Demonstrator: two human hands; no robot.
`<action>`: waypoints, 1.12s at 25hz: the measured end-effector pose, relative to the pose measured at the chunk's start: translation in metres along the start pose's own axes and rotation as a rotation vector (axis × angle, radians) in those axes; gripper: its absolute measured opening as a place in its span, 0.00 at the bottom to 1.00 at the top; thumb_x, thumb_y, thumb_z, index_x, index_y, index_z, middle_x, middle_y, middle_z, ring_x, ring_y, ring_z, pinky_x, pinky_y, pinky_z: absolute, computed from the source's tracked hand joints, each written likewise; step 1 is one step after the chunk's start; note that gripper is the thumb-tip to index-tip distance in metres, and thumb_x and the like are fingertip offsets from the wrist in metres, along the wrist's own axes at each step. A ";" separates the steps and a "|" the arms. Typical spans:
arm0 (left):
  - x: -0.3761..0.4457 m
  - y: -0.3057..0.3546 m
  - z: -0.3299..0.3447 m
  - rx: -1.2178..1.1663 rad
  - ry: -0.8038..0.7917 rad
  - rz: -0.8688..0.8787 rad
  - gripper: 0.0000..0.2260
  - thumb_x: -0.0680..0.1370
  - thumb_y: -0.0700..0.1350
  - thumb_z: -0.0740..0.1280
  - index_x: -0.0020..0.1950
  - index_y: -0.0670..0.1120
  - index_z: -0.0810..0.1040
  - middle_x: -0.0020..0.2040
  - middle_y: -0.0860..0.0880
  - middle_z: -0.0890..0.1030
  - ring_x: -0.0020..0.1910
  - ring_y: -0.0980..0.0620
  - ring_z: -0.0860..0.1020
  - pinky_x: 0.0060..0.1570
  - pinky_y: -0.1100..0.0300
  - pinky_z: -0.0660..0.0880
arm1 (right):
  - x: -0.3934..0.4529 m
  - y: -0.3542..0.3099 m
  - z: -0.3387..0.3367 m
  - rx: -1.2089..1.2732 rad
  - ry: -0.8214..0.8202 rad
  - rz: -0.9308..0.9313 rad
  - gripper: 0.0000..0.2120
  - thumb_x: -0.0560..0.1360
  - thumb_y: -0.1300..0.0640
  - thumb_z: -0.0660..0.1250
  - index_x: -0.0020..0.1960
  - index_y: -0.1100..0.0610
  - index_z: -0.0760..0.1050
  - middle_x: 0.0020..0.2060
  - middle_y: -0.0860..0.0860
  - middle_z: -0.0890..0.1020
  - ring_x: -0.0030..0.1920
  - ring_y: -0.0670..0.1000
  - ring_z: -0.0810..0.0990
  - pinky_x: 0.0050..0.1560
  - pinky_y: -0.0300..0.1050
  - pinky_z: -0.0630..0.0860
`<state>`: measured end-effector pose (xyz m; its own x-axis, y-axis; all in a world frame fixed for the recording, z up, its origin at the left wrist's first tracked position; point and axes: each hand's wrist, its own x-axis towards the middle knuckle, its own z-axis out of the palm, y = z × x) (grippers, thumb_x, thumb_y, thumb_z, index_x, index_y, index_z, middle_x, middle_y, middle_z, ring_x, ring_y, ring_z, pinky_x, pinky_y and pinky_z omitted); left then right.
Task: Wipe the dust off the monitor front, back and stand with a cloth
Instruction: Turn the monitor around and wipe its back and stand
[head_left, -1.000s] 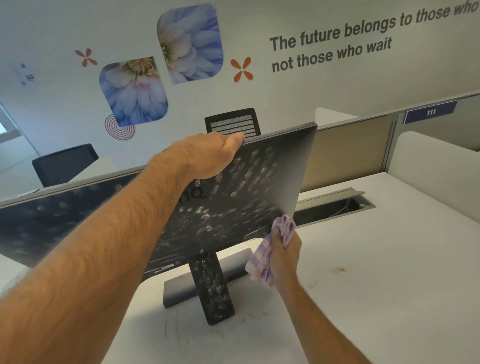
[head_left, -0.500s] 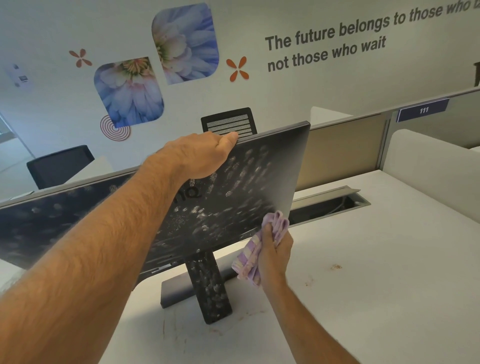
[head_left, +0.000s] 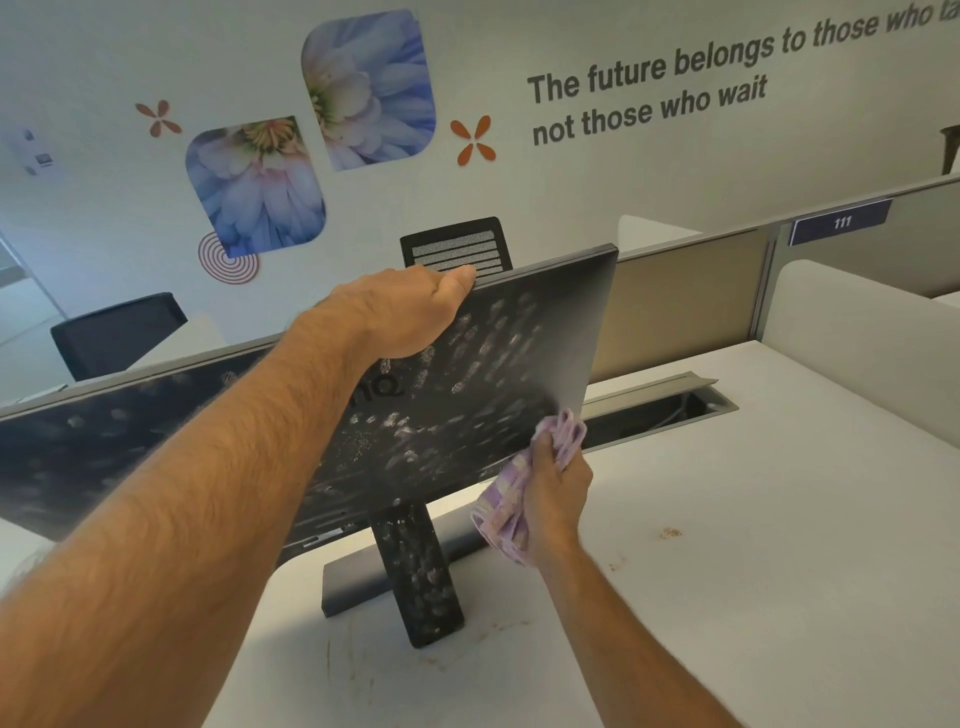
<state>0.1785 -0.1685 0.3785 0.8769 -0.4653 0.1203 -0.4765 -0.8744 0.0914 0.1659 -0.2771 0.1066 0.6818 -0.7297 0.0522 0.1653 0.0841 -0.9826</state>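
Purple-and-white checked cloth (head_left: 524, 493) is bunched in the right hand (head_left: 558, 493), fingers curled tight round it, its top wad touching the lower right corner of the monitor (head_left: 493, 374). Left hand (head_left: 402, 312) lies over the monitor's top edge, thumb along the rim; fingers go over the far side so I cannot tell how tightly they curl, but it reads as a steadying hold.

Monitor's back faces the camera, panel tilted, long axis running left to right and rising toward the right. Back is thick with pale dust smears, dirtiest around the logo and centre. Stand (head_left: 418, 571) is spotted with dust too; its base sits on the white desk (head_left: 779, 519).

Key relation: nearly all the dirty back lies up and left of the cloth, so the wipe likely has to travel leftward along the panel. Right hand is the nearer one to work it; the left forearm crosses the middle and may get in the way.

Judgement: back barely started, stand untouched, front not visible.
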 end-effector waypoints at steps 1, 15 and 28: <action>0.000 0.000 0.000 -0.001 -0.003 -0.002 0.29 0.83 0.62 0.42 0.79 0.50 0.62 0.77 0.45 0.67 0.74 0.43 0.66 0.73 0.49 0.59 | 0.002 -0.003 -0.002 0.006 -0.018 0.063 0.27 0.72 0.34 0.60 0.64 0.50 0.73 0.54 0.49 0.82 0.53 0.53 0.84 0.57 0.49 0.82; 0.007 -0.006 0.002 0.023 0.021 0.001 0.30 0.83 0.63 0.41 0.78 0.49 0.65 0.73 0.44 0.71 0.70 0.42 0.70 0.70 0.48 0.63 | -0.039 0.069 -0.040 -0.873 -0.317 -0.874 0.30 0.67 0.50 0.80 0.66 0.53 0.74 0.67 0.53 0.75 0.63 0.53 0.78 0.62 0.52 0.78; 0.009 -0.009 0.004 0.013 0.031 0.011 0.30 0.83 0.64 0.41 0.75 0.49 0.68 0.66 0.43 0.76 0.58 0.46 0.72 0.66 0.48 0.66 | 0.009 0.053 -0.034 -1.889 -0.634 -1.447 0.35 0.67 0.44 0.80 0.69 0.55 0.74 0.77 0.60 0.64 0.73 0.67 0.65 0.73 0.65 0.63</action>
<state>0.1909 -0.1651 0.3749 0.8693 -0.4705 0.1514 -0.4849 -0.8712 0.0770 0.1567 -0.3024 0.0491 0.8663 0.4563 0.2031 0.2301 -0.7255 0.6486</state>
